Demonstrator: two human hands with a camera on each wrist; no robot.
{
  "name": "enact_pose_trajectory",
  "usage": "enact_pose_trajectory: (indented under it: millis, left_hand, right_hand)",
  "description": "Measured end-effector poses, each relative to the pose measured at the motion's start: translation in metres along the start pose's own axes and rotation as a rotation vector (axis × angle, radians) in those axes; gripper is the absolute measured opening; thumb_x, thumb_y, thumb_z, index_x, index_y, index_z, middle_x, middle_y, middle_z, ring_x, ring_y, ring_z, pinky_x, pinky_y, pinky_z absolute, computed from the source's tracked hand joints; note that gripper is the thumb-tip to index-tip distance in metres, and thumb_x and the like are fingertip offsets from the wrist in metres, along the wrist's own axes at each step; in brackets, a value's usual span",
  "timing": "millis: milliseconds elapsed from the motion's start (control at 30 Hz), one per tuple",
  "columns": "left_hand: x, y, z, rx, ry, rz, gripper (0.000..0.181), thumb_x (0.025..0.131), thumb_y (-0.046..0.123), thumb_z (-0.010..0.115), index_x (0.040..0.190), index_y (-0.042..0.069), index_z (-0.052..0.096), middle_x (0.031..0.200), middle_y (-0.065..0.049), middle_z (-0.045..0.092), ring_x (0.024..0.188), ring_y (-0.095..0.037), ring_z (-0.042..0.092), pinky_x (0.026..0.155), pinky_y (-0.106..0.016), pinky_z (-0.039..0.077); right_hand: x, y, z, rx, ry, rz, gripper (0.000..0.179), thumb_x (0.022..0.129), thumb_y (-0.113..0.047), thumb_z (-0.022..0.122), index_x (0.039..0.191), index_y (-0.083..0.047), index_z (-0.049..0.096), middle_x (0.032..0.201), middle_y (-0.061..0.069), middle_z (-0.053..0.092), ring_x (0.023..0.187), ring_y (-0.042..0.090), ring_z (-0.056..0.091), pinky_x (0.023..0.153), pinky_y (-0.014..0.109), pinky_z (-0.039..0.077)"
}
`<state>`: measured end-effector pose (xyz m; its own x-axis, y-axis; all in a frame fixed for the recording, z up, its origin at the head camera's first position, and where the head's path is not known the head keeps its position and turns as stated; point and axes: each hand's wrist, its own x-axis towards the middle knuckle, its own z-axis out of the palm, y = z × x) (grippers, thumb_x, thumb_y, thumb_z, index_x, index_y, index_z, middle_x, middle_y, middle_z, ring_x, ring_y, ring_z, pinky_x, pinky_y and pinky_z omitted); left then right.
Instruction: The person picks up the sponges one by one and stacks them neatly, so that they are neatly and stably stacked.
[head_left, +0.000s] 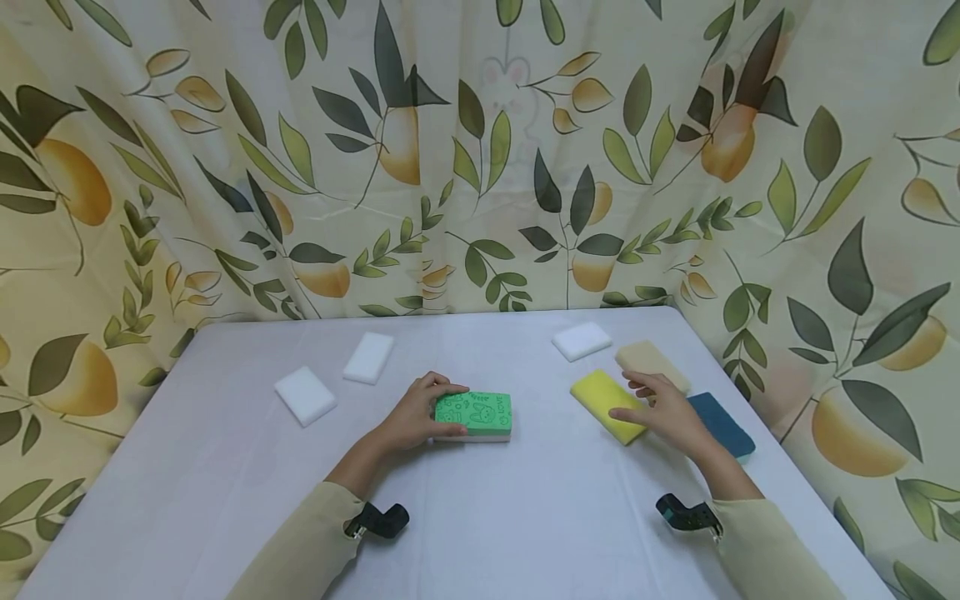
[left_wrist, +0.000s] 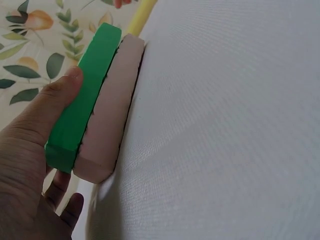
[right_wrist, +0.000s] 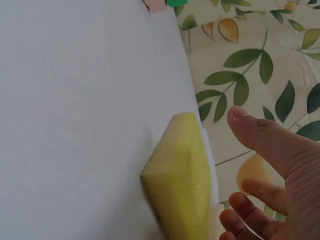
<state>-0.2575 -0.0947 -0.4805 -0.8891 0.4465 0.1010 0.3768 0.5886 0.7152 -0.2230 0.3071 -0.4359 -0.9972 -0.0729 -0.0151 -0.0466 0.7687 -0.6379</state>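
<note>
My left hand (head_left: 412, 414) holds a green sponge (head_left: 480, 410) by its left end, thumb along the near side and fingers at the far side. Dark line drawings cover the green top. Under it lies a pale pink sponge (left_wrist: 112, 110), flush with the green one in the left wrist view and close over the tablecloth. My right hand (head_left: 667, 414) hovers over the right end of a yellow sponge (head_left: 602, 402), thumb and fingers spread apart with nothing between them. In the right wrist view the yellow block (right_wrist: 187, 175) lies below the thumb, apart from it.
Beyond and beside the yellow sponge lie a beige sponge (head_left: 651, 360), a dark blue sponge (head_left: 722, 423) and a white block (head_left: 582, 341). Two more white blocks, one nearer (head_left: 305, 396) and one farther (head_left: 368, 357), lie at left. A leaf-patterned curtain (head_left: 480, 167) borders the white table (head_left: 510, 525).
</note>
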Motion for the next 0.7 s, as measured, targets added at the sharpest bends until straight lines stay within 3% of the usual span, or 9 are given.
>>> enact_pose_trajectory:
  millis: [400,700]
  left_hand:
    - [0.001,-0.002,0.000,-0.002,-0.003,-0.003,0.068,0.072,0.041,0.087,0.133,0.024,0.063,0.116,0.004,0.050,0.107,-0.018,0.043,0.096,-0.040,0.037]
    - [0.000,-0.002,0.001,-0.006,-0.003,-0.005,0.068,0.072,0.040,0.087,0.133,0.023,0.063,0.115,0.004,0.049,0.106,-0.017,0.043,0.095,-0.038,0.037]
  right_hand:
    - [-0.005,0.009,0.010,-0.003,0.008,0.111,0.093,0.080,-0.043,0.080,0.147,0.005,0.038,0.138,0.030,0.042,0.125,0.048,0.042,0.097,0.059,0.040]
    - [-0.004,0.012,0.018,0.002,-0.005,0.121,0.097,0.077,-0.044,0.082,0.146,0.007,0.037,0.137,0.035,0.038,0.127,0.051,0.039,0.102,0.062,0.036]
